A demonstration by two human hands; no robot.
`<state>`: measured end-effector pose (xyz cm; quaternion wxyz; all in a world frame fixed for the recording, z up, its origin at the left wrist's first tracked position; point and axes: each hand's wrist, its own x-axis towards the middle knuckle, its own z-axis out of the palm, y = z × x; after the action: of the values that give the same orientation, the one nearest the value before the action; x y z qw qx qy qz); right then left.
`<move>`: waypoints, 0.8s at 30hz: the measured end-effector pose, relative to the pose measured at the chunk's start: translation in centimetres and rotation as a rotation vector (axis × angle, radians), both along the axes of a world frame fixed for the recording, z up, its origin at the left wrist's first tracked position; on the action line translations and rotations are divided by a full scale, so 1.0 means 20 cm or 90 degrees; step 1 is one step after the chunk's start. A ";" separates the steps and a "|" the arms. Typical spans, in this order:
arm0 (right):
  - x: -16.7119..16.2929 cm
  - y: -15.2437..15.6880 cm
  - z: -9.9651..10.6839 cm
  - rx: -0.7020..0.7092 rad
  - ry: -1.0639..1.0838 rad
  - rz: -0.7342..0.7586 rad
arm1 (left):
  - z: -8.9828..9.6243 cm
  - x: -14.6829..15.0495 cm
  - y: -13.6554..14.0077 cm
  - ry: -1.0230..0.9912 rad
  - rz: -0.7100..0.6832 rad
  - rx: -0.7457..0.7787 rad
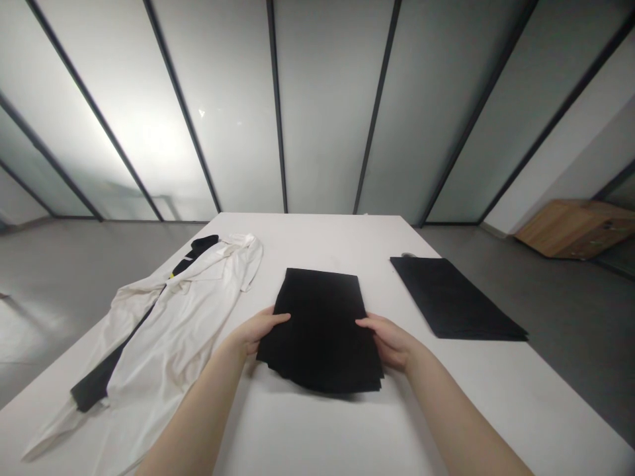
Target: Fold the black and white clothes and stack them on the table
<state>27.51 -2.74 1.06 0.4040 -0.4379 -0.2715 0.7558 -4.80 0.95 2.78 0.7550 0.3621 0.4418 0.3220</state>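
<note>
A stack of thin black sheets (321, 330) is held between my two hands over the middle of the white table. Its near edge is uneven, with several layers fanned slightly apart and bowed. At the left edge, my left hand (260, 327) is closed, thumb on top and fingers underneath. My right hand (389, 338) grips the opposite edge the same way. Most fingertips are hidden beneath the sheets. Whether they are paper or fabric, I cannot tell.
Another black stack (459, 301) lies along the table's right side, with a small round object (408, 255) behind it. A white shirt (183, 324) with a dark tie-like strip (106, 373) spreads over the left of the white table (327, 241). Frosted panels stand behind; a wooden cabinet (575, 228) is far right.
</note>
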 end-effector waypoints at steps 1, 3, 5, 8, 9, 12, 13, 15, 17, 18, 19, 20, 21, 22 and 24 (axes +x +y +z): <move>-0.01 0.01 0.01 -0.029 0.011 -0.022 | -0.01 0.01 0.00 0.001 0.009 0.012; -0.03 0.02 0.03 -0.089 0.050 -0.086 | -0.02 0.03 0.00 -0.004 0.077 0.048; -0.05 0.03 0.04 -0.098 0.103 -0.114 | -0.04 0.06 0.01 -0.017 0.158 0.076; -0.05 0.02 0.05 -0.068 0.108 -0.062 | -0.03 0.06 0.00 -0.040 0.129 0.055; -0.04 0.01 0.04 -0.060 0.079 -0.040 | -0.02 0.05 -0.01 -0.048 0.078 0.040; -0.01 -0.01 0.01 -0.038 -0.004 -0.014 | 0.00 0.01 -0.02 -0.057 -0.057 0.021; -0.01 0.00 0.00 -0.032 -0.009 -0.022 | 0.00 0.01 -0.02 -0.053 -0.063 0.026; -0.03 0.03 -0.02 -0.004 0.013 -0.082 | -0.01 0.04 0.00 -0.030 0.013 0.056; -0.06 0.07 -0.03 0.031 0.052 -0.169 | -0.03 0.08 0.02 0.012 0.153 0.084; -0.07 0.09 -0.02 0.035 0.069 -0.197 | -0.03 0.10 0.03 0.032 0.210 0.086; -0.07 0.09 -0.01 0.027 0.080 -0.205 | -0.03 0.10 0.03 0.048 0.241 0.078; -0.07 0.10 -0.01 0.013 0.082 -0.192 | -0.03 0.10 0.03 0.057 0.239 0.065; -0.05 0.09 0.00 -0.001 0.076 -0.160 | -0.02 0.08 0.03 0.060 0.205 0.050; -0.03 0.08 0.00 -0.012 0.065 -0.116 | 0.00 0.06 0.02 0.060 0.152 0.038; 0.03 0.06 0.00 -0.013 0.041 -0.047 | 0.02 0.01 0.00 0.067 0.036 0.027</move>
<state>28.07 -1.56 1.06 0.4353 -0.4270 -0.2341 0.7572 -4.55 1.03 3.28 0.7137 0.3820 0.4836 0.3329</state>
